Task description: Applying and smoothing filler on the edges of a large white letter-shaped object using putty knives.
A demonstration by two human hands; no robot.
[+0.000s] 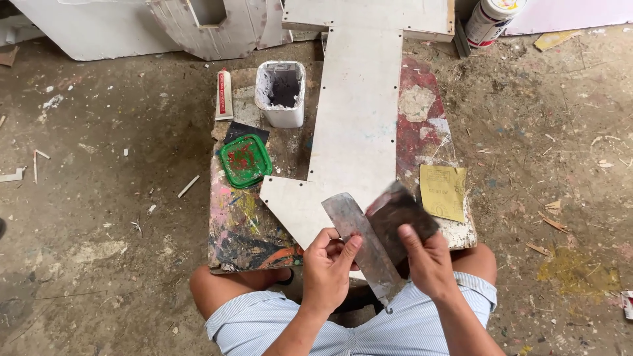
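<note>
Gripping a long metal scraper blade (pixel 364 247) in the left hand (pixel 328 267), a seated person presses a second, darker blade (pixel 399 214), clasped in the right hand (pixel 428 258), across it above a paint-smeared work board (pixel 247 227). Both blades look thin, light, stiff and sharp-edged, probably slick with filler; their lower ends seem the safest hold.

1. the scraper blade (pixel 361 247) in the left hand (pixel 326 270) is dull grey metal, smeared and matt.
2. the second blade (pixel 401 214) under the right hand (pixel 430 260) looks dark and crusted.
3. the arrow-shaped board (pixel 356 125) is flat, white-coated and matt.
4. the tabletop (pixel 244 224) is rough wood, paint-splattered.
5. the green lid (pixel 246 160) is glossy plastic.
6. the sandpaper sheet (pixel 443 191) is matt yellow paper.
</note>
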